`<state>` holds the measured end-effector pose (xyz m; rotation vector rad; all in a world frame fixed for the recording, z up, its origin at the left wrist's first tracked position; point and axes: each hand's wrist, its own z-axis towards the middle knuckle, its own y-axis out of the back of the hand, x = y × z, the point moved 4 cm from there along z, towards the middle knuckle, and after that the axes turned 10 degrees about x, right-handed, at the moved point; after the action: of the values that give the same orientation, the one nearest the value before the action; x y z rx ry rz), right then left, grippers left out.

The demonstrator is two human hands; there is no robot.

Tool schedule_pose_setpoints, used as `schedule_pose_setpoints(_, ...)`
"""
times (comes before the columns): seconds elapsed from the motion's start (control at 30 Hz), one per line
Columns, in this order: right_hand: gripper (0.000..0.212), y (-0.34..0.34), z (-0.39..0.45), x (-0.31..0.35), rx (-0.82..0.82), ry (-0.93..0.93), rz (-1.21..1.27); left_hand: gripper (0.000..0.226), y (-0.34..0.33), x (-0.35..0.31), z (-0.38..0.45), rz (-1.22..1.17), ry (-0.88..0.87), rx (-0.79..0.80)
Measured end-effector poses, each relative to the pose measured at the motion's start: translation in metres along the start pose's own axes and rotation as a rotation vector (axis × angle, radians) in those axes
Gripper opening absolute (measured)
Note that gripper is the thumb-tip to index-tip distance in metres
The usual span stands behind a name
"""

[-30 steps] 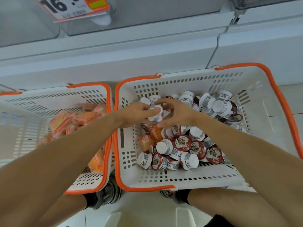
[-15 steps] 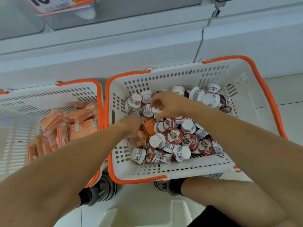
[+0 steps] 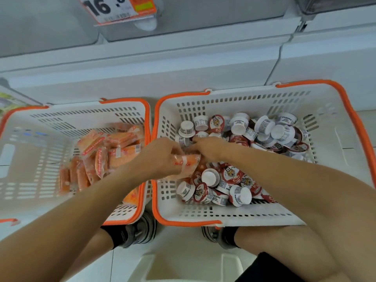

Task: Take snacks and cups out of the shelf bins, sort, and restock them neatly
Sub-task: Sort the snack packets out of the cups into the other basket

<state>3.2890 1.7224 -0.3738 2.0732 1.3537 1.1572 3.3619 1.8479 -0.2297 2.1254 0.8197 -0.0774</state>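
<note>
The left hand, which was digging among the cups half a second ago, is now gripping an orange snack packet, fingers curled round it, lifting it above the right basket toward the left basket. The right hand is reaching among the tiger-lid cups; I cannot tell its grip.

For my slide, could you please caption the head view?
Left hand grips an orange snack pack in the cup basket; right hand reaches among the cups.
</note>
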Motion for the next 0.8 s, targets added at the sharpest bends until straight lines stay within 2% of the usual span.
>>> schedule_pose_setpoints(0.1, 0.049, -0.001, -0.004, 0.001, -0.011, -0.027, 0.038, 0.039, 0.010, 0.021, -0.026, -0.134, 0.046, -0.059)
schedule_pose_setpoints(0.23, 0.015, 0.009, -0.017, 0.003, -0.027, -0.047, 0.100, 0.039, 0.022, 0.051, -0.058, -0.303, 0.055, -0.172)
schedule_pose_setpoints(0.33, 0.018, 0.041, -0.037, 0.006, -0.140, -0.082, 0.180, 0.039, 0.034, 0.074, -0.080, -0.414, 0.093, -0.296)
schedule_pose_setpoints(0.47, 0.028, 0.113, -0.069, 0.037, -0.341, -0.031, 0.370, 0.040, 0.053, 0.105, -0.098, -0.514, 0.144, -0.468)
schedule_pose_setpoints(0.6, 0.018, 0.172, -0.085, 0.088, -0.438, 0.065, 0.453, 0.042, 0.061, 0.133, -0.111, -0.583, 0.164, -0.601)
schedule_pose_setpoints(0.7, 0.025, 0.179, -0.076, 0.118, -0.523, 0.122, 0.593, 0.051, 0.054, 0.147, -0.115, -0.680, 0.191, -0.607)
schedule_pose_setpoints(0.8, 0.033, 0.159, -0.064, 0.128, -0.492, 0.087, 0.815, 0.040, 0.050, 0.147, -0.118, -0.685, 0.208, -0.760)
